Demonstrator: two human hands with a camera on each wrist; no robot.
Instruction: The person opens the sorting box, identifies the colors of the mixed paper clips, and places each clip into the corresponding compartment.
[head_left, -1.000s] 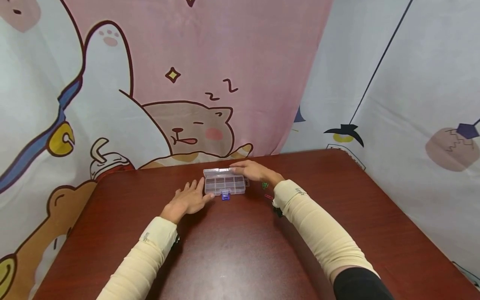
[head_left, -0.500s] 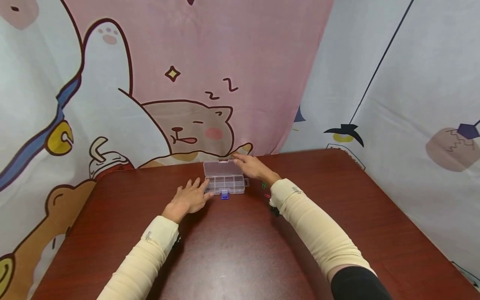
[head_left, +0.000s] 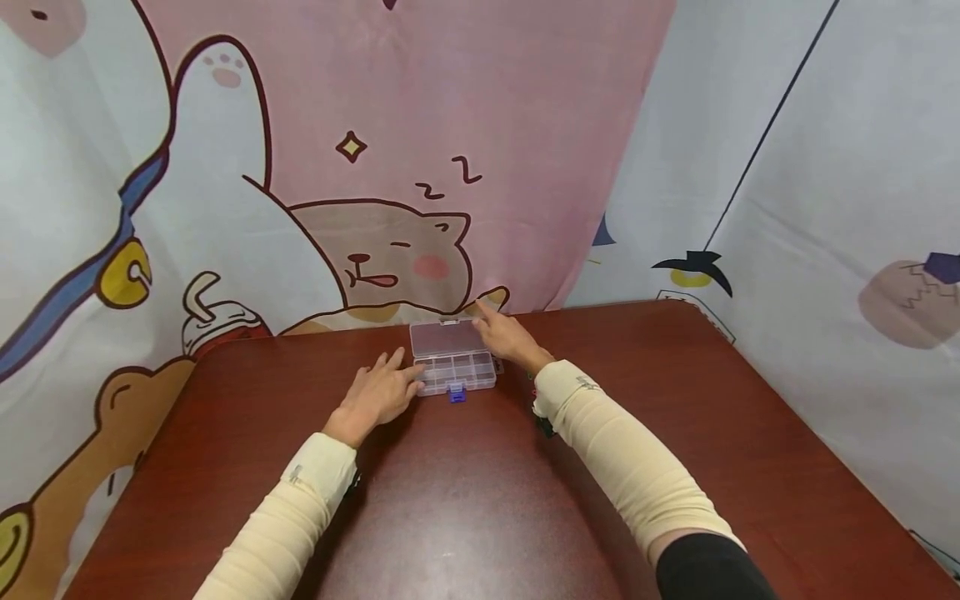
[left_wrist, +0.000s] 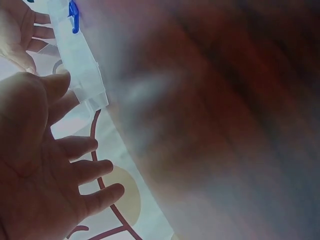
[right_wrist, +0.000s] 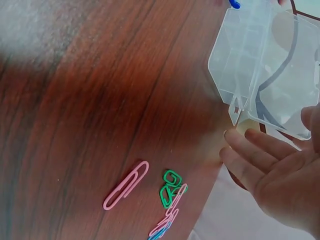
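Note:
A clear plastic compartment box [head_left: 465, 371] lies near the table's back edge with its lid [head_left: 442, 340] swung back toward the wall cloth. Its blue latch [head_left: 457, 393] hangs at the front. My left hand [head_left: 378, 393] is at the box's left end, fingers spread, index fingertip and thumb at its side. My right hand [head_left: 512, 340] is by the lid's right edge, fingers extended; the right wrist view shows the thumb close to the lid's corner. Whether it touches the lid is unclear. The compartments that show appear to hold nothing.
In the right wrist view, a pink paper clip [right_wrist: 126, 185] lies on the brown table [right_wrist: 100, 125]. Beside it are green clips [right_wrist: 166, 196], more pink clips [right_wrist: 175, 201] and a blue clip [right_wrist: 160, 232]. A cartoon-printed cloth [head_left: 525, 167] hangs behind the table.
The lid has swung from partly raised to further back, and my right hand has moved slightly away from me with it. My left hand has stayed at the box's left end.

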